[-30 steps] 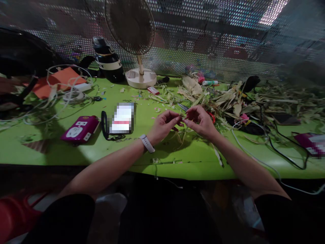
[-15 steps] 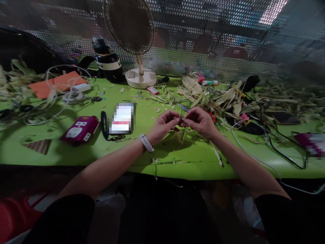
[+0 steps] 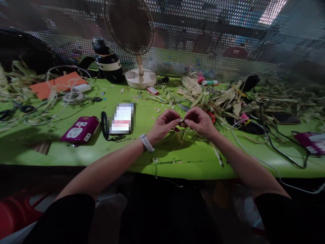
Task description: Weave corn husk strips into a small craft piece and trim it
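Two bare hands are observed close together above the green table (image 3: 142,161), with the fingers curled and the tips nearly meeting. A small pale piece (image 3: 181,120) is pinched between thumb and fingertips by the left hand (image 3: 165,124) and by the right hand (image 3: 200,123); it is located in the narrow gap between the two (its exact nature cannot be told, being largely covered by the fingers). Dark red bits are seen just below it. A watch with a pale strap (image 3: 146,143) is worn on the left wrist.

Just beyond the right hand, scissors (image 3: 183,107) are partly hidden, only a blade and a red handle being exposed. Thin dry strands are scattered beneath both hands. To the left, a lit phone (image 3: 122,118) is laid flat, with a purple power adapter (image 3: 81,129) placed near it. Behind, a small red-and-white box (image 3: 153,90) is found near the base of a fan (image 3: 141,78), beside which a dark bottle (image 3: 109,64) is stood. To the right, a heap of dried husks (image 3: 218,95) is spread. The rear is bounded by a perforated metal panel (image 3: 182,51).
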Demonstrator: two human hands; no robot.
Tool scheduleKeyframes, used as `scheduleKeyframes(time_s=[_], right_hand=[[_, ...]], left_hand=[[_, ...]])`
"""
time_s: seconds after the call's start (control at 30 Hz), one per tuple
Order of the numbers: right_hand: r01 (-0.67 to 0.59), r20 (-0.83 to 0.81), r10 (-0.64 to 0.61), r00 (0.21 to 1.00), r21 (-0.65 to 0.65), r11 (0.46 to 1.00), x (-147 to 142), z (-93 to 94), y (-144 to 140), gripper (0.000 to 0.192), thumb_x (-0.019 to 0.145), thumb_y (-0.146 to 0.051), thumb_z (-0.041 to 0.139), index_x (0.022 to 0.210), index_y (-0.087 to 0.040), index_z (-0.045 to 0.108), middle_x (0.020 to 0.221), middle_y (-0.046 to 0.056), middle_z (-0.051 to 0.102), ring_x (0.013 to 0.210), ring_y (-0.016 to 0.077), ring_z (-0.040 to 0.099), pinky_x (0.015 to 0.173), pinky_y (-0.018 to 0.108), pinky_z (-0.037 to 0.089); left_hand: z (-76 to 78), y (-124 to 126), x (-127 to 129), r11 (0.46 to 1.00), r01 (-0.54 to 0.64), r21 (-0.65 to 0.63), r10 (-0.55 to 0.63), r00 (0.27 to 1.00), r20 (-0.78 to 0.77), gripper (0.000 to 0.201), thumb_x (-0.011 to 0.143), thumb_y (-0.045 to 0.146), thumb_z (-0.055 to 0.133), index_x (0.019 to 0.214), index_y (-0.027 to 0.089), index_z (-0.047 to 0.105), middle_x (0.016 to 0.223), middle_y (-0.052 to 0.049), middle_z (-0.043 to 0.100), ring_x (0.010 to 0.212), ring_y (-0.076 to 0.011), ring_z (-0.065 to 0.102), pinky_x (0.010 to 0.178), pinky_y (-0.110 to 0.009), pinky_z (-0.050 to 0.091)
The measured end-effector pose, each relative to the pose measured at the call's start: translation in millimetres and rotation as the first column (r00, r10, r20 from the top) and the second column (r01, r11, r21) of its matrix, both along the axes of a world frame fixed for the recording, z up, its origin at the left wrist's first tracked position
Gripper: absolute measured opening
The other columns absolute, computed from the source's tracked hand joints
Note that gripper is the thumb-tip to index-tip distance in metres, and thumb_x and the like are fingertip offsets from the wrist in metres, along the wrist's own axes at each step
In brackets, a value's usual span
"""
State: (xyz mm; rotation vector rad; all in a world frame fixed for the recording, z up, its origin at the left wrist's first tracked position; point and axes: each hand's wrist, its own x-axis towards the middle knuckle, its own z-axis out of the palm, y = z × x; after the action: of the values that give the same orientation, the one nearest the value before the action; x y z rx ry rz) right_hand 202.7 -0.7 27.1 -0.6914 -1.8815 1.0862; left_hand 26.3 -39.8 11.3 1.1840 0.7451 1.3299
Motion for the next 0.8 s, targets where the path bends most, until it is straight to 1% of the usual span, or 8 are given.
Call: scheduleKeyframes(time_s=[0.1,0.33,0.43,0.53,0.67,0.8], right_hand=[[-0.009,-0.016,0.009,1.000,0.004,1.000,-0.3,1.2,-0.2,0.017,0.075,-0.027,0.067,0.082,-0.020,0.054,0.068,-0.004,0.057,0.056,0.0082,0.053,0.052,0.022,0.045],[-0.011,-0.026,0.011,1.000,0.027,1.000,2.6,0.7,0.0,0.016,0.077,-0.027,0.067,0.084,-0.020,0.055,0.071,-0.004,0.058,0.060,0.0091,0.056,0.058,0.023,0.048],[0.003,0.003,-0.003,1.000,0.064,0.998,3.6,3.1,-1.8,0.017,0.077,-0.028,0.067,0.086,-0.020,0.055,0.071,-0.004,0.057,0.060,0.0090,0.055,0.056,0.023,0.048],[0.005,0.053,-0.012,0.999,0.136,0.991,3.9,6.8,-3.6,0.016,0.077,-0.025,0.064,0.090,-0.021,0.055,0.069,-0.004,0.057,0.058,0.0087,0.054,0.054,0.022,0.046],[-0.013,0.125,-0.015,0.992,0.216,0.976,5.5,8.5,-3.9,0.009,0.076,-0.022,0.063,0.082,-0.021,0.056,0.067,-0.004,0.057,0.057,0.0090,0.052,0.055,0.023,0.046],[-0.024,0.106,0.001,0.994,0.211,0.977,6.9,7.7,-4.3,0.009,0.075,-0.020,0.063,0.078,-0.021,0.054,0.068,-0.004,0.056,0.059,0.0092,0.052,0.057,0.023,0.046]], left_hand=[[0.2,0.1,-1.2,0.999,0.017,0.028,-0.016,1.000,-0.017,0.030,0.072,0.034,0.076,0.084,0.017,0.054,0.078,0.001,0.063,0.070,-0.0108,0.065,0.058,-0.021,0.056],[3.4,-1.6,-2.4,0.997,0.036,0.069,-0.034,0.999,-0.033,0.030,0.071,0.034,0.077,0.084,0.017,0.057,0.079,0.001,0.061,0.070,-0.0109,0.065,0.060,-0.022,0.057],[2.7,-1.0,-3.4,0.996,0.037,0.080,-0.033,0.998,-0.058,0.030,0.071,0.034,0.077,0.084,0.016,0.057,0.080,0.000,0.062,0.070,-0.0112,0.065,0.060,-0.022,0.057],[0.7,0.3,-4.3,0.995,0.054,0.080,-0.048,0.997,-0.067,0.030,0.071,0.034,0.078,0.085,0.016,0.058,0.079,0.000,0.063,0.068,-0.0120,0.066,0.058,-0.023,0.055],[1.0,0.2,-4.6,0.995,0.077,0.069,-0.073,0.995,-0.067,0.029,0.071,0.033,0.077,0.083,0.016,0.057,0.075,0.001,0.062,0.065,-0.0120,0.066,0.059,-0.024,0.055],[4.2,-1.6,-5.0,0.995,0.078,0.064,-0.074,0.995,-0.070,0.029,0.072,0.034,0.077,0.082,0.016,0.057,0.075,0.000,0.063,0.063,-0.0112,0.065,0.060,-0.025,0.055]])
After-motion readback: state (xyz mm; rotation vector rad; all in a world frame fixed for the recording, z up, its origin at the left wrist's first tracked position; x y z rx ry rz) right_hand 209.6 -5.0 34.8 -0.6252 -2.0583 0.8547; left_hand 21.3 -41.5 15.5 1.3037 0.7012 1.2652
